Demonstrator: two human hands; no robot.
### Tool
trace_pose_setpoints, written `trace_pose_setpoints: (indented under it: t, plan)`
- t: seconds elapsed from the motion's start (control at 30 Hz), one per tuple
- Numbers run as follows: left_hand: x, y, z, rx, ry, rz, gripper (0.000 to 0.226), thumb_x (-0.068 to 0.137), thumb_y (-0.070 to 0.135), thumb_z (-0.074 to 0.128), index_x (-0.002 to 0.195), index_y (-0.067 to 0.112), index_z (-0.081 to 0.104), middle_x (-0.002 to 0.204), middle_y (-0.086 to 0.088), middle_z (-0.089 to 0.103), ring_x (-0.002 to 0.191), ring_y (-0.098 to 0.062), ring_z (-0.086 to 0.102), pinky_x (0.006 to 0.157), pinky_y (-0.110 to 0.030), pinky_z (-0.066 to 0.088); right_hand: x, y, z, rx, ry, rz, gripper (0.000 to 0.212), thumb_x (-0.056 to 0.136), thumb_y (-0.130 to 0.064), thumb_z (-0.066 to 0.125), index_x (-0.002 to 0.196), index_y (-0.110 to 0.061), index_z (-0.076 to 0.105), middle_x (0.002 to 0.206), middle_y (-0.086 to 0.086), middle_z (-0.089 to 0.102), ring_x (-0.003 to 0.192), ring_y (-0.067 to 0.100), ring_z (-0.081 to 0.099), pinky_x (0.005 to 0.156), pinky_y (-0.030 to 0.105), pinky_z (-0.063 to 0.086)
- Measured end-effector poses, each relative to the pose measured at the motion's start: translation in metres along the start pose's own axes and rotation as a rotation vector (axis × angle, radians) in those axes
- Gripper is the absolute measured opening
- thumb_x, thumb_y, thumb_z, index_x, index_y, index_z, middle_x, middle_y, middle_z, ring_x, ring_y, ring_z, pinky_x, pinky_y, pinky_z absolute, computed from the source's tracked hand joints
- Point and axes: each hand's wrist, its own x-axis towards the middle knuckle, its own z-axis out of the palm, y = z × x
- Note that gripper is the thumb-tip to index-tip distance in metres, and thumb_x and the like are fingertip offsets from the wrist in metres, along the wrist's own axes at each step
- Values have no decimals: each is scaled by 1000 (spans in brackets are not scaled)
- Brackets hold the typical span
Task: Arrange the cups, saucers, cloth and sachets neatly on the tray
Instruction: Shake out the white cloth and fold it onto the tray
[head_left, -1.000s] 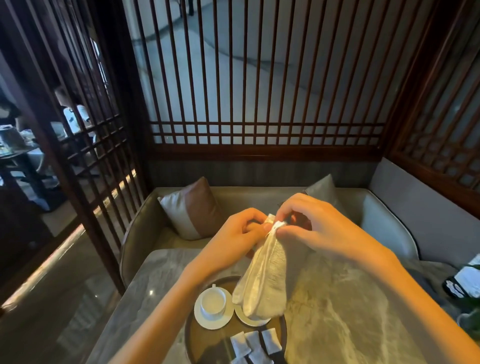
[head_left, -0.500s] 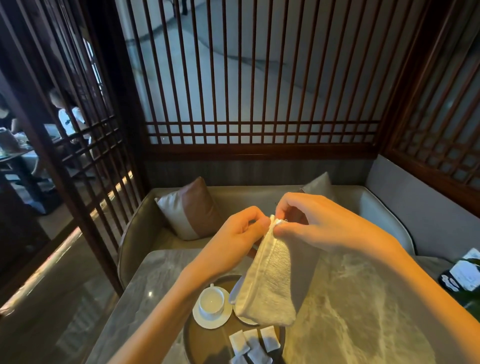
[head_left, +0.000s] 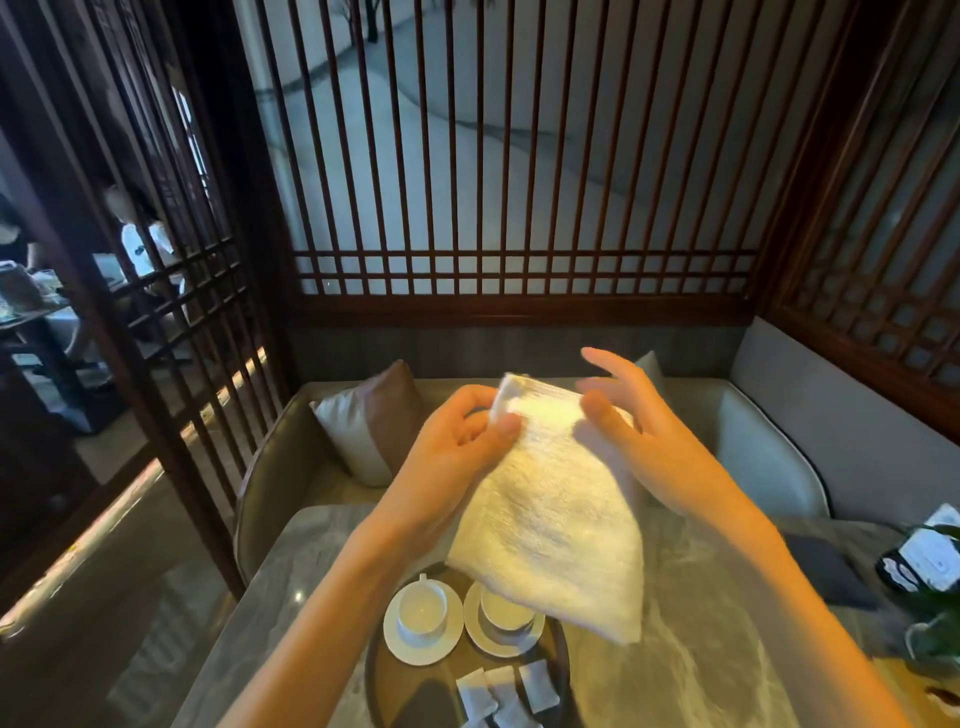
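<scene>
cloth (head_left: 550, 499) is up in the air above the tray (head_left: 375, 680), lower edge hanging over the tray's far right side. left hand (head_left: 457, 447) pinches the top left edge between thumb and curled fingers. right hand (head_left: 639, 431) is spread wide at the top right edge, fingers straight, gripping nothing. cups (head_left: 422, 610) on saucers (head_left: 400, 647) sit on the tray's far half, sachets (head_left: 506, 693) on its near half.

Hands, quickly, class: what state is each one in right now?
Left hand: pinches the white cloth near its top corner.
Right hand: open, fingers spread by the cloth, gripping nothing.
</scene>
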Motion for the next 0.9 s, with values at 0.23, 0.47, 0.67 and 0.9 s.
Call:
trace_pose_setpoints:
  t: [0.23,0.47,0.67,0.9]
  plan:
    - [5,-18,-13,50,259,-28,28,86,46,61,111,35,57,113,0,66,99,-20,68,78,-34,61,-33,42,47,898,-262,432,71,71,-68,70,128,-26,62,128,5,67,118,25,64,87,39,57]
    - [-1,-39,-19,94,271,-136,19,96,43,50,109,54,40,118,6,57,91,-10,71,61,-20,57,-28,34,63,810,96,328,40,90,-42,64,122,-19,65,113,8,74,101,26,72,73,35,61]
    - [2,-46,-20,150,288,-110,19,97,38,50,110,49,42,119,4,57,98,-14,68,65,-19,57,-19,32,58,531,207,309,52,84,-65,52,103,-21,72,101,4,76,98,23,72,87,43,56]
    - [5,-51,-8,181,420,-35,8,98,42,47,105,43,50,112,9,59,101,-12,61,80,-31,57,-10,37,60,305,589,56,48,98,-38,51,51,-30,46,48,-10,40,48,2,36,47,16,30]
